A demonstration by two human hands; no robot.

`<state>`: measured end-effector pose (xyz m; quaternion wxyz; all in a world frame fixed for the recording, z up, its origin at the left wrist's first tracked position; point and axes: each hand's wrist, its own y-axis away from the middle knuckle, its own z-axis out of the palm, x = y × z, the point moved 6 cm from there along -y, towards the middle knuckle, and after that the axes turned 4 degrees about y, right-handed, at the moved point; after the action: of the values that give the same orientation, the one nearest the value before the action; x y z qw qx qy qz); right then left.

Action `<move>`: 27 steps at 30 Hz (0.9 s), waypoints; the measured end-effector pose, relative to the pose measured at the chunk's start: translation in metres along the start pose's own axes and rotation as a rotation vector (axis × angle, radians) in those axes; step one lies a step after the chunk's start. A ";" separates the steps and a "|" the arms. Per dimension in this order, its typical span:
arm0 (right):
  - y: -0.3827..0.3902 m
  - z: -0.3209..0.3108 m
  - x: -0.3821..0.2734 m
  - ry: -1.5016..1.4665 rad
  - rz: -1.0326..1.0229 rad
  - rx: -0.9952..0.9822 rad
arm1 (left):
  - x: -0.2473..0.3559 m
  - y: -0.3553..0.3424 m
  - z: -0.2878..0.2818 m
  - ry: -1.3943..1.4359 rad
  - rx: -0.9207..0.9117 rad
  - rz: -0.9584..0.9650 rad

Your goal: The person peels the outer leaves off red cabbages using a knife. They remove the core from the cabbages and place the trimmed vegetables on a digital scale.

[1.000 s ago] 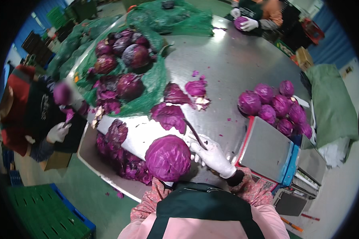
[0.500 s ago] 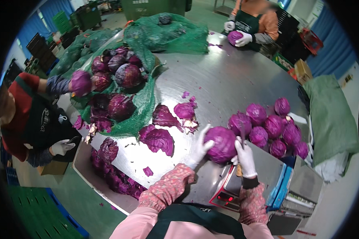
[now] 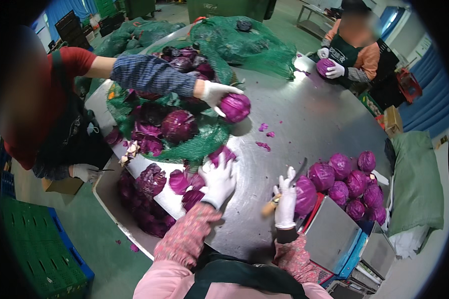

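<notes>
My left hand [image 3: 219, 182], in a white glove, is spread over loose red cabbage leaves [image 3: 178, 182] near the table's front left edge. Its fingers are apart and grip nothing. My right hand [image 3: 286, 199], gloved too, holds a knife [image 3: 269, 206] by its wooden handle, the dark curved blade pointing away from me. Right beside that hand rests a trimmed red cabbage [image 3: 305, 195], partly hidden by it. From the left, a co-worker's gloved hand [image 3: 215, 97] holds another red cabbage [image 3: 235, 107] out over the table.
Trimmed cabbages [image 3: 356, 183] are piled at right, behind a scale [image 3: 333, 234]. A bin [image 3: 110, 199] of discarded leaves stands at the table's front left. Green netting [image 3: 249, 47] with untrimmed cabbages lies at far left. Another person [image 3: 356, 50] holds a cabbage at the far right.
My left hand has left the cabbage and moved left onto the leaves, which are shifted toward the bin. That cabbage now rests by the pile. The left co-worker's cabbage has moved right.
</notes>
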<state>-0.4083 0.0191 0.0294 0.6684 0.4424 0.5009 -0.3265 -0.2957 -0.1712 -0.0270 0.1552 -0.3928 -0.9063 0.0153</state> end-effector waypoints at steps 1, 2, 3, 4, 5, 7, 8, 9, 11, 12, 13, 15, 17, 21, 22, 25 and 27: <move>-0.002 -0.005 -0.006 0.037 -0.034 0.005 | -0.019 0.022 -0.012 0.001 -0.036 -0.050; -0.004 -0.005 -0.008 0.038 -0.027 -0.003 | -0.043 0.045 -0.032 -0.028 0.002 -0.043; -0.006 -0.005 -0.009 0.021 -0.015 -0.037 | -0.068 0.069 -0.040 -0.026 -0.037 -0.097; -0.007 -0.002 -0.010 -0.006 0.000 -0.068 | -0.091 0.090 -0.055 -0.056 -0.016 -0.107; -0.005 0.003 -0.015 0.045 -0.022 -0.066 | -0.108 0.108 -0.069 -0.083 -0.060 -0.151; -0.001 0.020 -0.025 0.155 -0.061 -0.034 | -0.137 0.123 -0.105 -0.126 -0.162 -0.232; -0.001 0.033 -0.028 0.203 -0.082 -0.027 | -0.151 0.124 -0.121 -0.157 -0.251 -0.276; -0.002 0.050 -0.026 0.192 -0.115 -0.089 | -0.158 0.113 -0.139 -0.143 -0.135 -0.270; -0.006 0.092 -0.017 0.238 -0.059 -0.346 | -0.156 0.068 -0.175 -0.198 0.208 -0.154; -0.008 0.118 -0.007 0.344 -0.054 -0.449 | -0.154 0.040 -0.185 -0.112 0.304 -0.156; -0.006 0.147 -0.003 0.389 -0.055 -0.486 | -0.151 0.011 -0.196 -0.203 0.469 -0.099; -0.013 0.203 -0.004 0.402 -0.046 -0.543 | -0.171 -0.051 -0.185 -0.102 0.583 -0.051; -0.032 0.236 0.009 0.322 0.049 -0.532 | -0.197 -0.108 -0.142 0.285 0.155 -0.410; -0.092 0.257 0.039 0.264 0.118 -0.450 | -0.198 -0.137 -0.096 0.570 -0.112 -0.415; -0.092 0.265 0.042 0.199 0.173 -0.507 | -0.202 -0.129 -0.089 0.629 -0.093 -0.376; -0.084 0.280 0.051 0.343 0.244 -0.664 | -0.211 -0.087 -0.070 0.975 0.083 -0.293; -0.071 0.271 0.038 0.267 0.173 -0.813 | -0.208 -0.059 -0.057 1.268 0.185 -0.256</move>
<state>-0.3567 -0.2577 0.0033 0.7426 0.2219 0.6318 0.0145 -0.1869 -0.3668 -0.0195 0.6934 -0.1996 -0.6737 -0.1598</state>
